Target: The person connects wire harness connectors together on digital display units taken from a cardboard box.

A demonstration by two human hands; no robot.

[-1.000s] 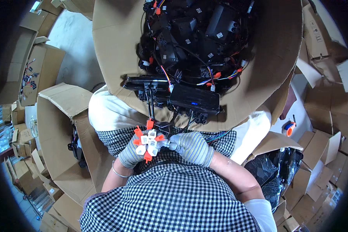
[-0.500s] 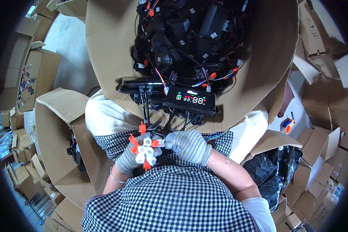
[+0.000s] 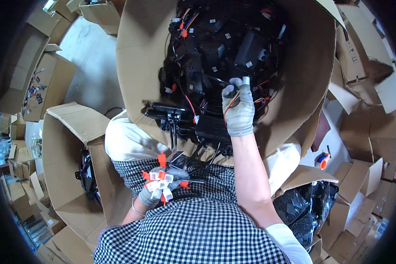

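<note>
My left hand (image 3: 150, 197), in a grey glove, is closed around a bunch of white and red plug connectors (image 3: 162, 178) low in front of the checked apron. My right hand (image 3: 241, 112), gloved too, reaches over the big carton and pinches a white connector (image 3: 246, 80). Thin coloured wires (image 3: 230, 104) run from that connector down across the palm. Below the right hand, at the carton's near edge, a black display unit (image 3: 212, 129) shows no lit digits. Left of it lies a black bar-shaped part (image 3: 166, 108) with dark cables hanging toward my lap.
The big carton (image 3: 136, 66) holds many black housings (image 3: 251, 50) with wires and connectors. An open carton (image 3: 70, 176) stands left with black parts inside. At right are a box with a black plastic bag (image 3: 303, 207) and an orange tape roll (image 3: 323, 164). Cartons surround me.
My right hand has left the left hand's side and moved up over the carton, now with a wired connector. The display unit's lit digits have gone dark. The left hand keeps its bunch.
</note>
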